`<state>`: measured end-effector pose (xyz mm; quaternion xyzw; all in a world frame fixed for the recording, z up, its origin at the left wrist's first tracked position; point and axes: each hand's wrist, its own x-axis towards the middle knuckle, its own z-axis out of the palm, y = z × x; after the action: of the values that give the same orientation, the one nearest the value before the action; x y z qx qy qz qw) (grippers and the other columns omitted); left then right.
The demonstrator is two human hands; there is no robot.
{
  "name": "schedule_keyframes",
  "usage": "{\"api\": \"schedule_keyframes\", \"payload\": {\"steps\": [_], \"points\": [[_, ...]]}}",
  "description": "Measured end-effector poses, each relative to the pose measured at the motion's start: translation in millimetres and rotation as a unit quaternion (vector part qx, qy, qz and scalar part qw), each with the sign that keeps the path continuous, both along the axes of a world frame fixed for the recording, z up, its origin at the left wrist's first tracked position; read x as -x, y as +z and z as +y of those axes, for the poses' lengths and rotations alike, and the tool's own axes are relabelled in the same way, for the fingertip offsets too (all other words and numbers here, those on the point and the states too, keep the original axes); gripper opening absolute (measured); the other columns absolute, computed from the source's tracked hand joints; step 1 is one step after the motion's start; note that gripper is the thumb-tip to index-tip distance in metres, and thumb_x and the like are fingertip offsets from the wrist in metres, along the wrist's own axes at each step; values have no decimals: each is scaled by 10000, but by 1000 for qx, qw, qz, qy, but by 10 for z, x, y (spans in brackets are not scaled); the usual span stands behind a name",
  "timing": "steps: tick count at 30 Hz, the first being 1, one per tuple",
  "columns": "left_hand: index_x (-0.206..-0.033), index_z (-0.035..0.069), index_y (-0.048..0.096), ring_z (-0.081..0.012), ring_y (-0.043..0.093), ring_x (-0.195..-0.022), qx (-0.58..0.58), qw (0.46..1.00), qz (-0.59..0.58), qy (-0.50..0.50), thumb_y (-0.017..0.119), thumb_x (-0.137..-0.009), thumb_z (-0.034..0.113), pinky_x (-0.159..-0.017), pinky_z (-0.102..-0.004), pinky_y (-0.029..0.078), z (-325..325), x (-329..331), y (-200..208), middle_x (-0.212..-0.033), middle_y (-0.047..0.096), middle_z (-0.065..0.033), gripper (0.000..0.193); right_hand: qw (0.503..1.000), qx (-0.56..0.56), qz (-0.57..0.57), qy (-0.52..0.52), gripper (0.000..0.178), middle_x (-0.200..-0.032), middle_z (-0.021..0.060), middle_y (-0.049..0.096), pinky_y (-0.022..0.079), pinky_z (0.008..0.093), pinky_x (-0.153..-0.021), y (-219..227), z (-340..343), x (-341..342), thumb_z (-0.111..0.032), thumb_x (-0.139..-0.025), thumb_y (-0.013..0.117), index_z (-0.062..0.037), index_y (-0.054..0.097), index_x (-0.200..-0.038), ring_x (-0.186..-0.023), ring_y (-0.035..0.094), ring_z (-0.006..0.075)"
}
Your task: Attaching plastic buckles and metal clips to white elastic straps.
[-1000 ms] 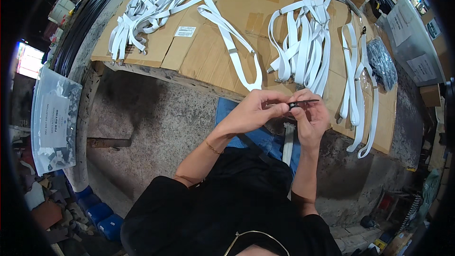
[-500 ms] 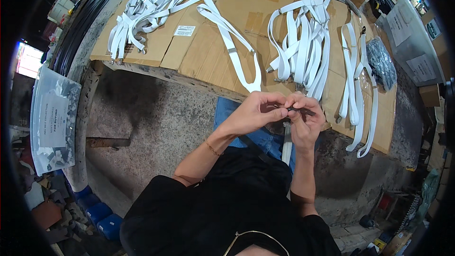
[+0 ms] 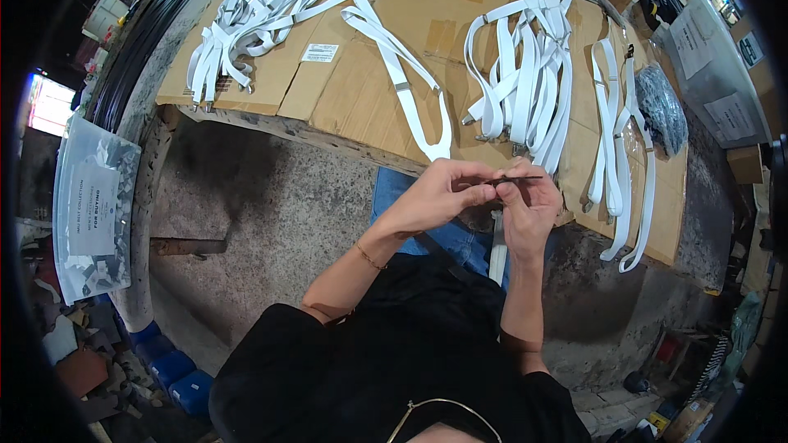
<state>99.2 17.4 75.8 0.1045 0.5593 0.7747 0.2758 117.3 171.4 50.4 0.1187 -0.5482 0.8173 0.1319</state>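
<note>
My left hand (image 3: 452, 194) and my right hand (image 3: 529, 198) meet at the table's front edge, fingertips pinched on a small, thin dark piece (image 3: 520, 179). Its exact kind is too small to make out. Just beyond my left hand lies a white pair of suspenders (image 3: 408, 101), its straps crossed and joined at the near end, partly hidden by that hand. Below my hands a white strap (image 3: 497, 258) hangs down over my lap; where its upper end goes is hidden.
Cardboard (image 3: 345, 98) covers the table. White suspenders with metal clips lie in a left heap (image 3: 254, 20), a right bundle (image 3: 529, 74) and a smaller group (image 3: 611, 139). A plastic-wrapped bundle (image 3: 661, 107) sits far right. Clear bins (image 3: 94, 213) stand at the sides.
The dark piece has turned in my fingers and now points more level to the right. My right fingers have shifted slightly around it; the suspenders on the table have stayed put.
</note>
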Motion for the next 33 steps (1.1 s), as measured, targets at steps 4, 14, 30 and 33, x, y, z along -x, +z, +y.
{"api": "schedule_keyframes", "payload": {"steps": [4, 14, 30, 33], "points": [[-1086, -59, 591, -61, 527, -817, 0, 1000, 19, 2, 619, -839, 58, -719, -216, 442, -2, 18, -32, -913, 618, -34, 274, 999, 16, 2, 46, 154, -861, 76, 567, 461, 238, -740, 6, 22, 36, 54, -784, 633, 4, 550, -903, -826, 570, 143], [-1021, -57, 611, -78, 535, -846, -21, 994, 97, 46, 617, -811, -7, -747, -240, 443, 97, -25, -46, -924, 618, -40, 216, 994, 28, 74, 70, 152, -839, 75, 568, 450, 266, -759, -84, 64, 111, -4, -773, 673, -18, 546, -856, -820, 546, 161], [-1005, -37, 581, -73, 508, -874, -22, 999, 14, 34, 606, -825, -17, -778, -235, 435, 118, -33, -43, -923, 556, -11, 183, 986, 123, 11, 114, 203, -908, 76, 562, 414, 306, -854, -117, 44, 134, -84, -792, 680, -27, 541, -928, -871, 538, 169], [-969, -31, 591, -84, 517, -842, 62, 983, 147, 90, 641, -788, -20, -756, -235, 435, 122, -37, -19, -901, 558, -25, 188, 999, 30, 23, 19, 249, -965, 97, 562, 435, 282, -840, -7, 54, 90, -52, -794, 671, -2, 542, -1001, -933, 543, 176]]}}
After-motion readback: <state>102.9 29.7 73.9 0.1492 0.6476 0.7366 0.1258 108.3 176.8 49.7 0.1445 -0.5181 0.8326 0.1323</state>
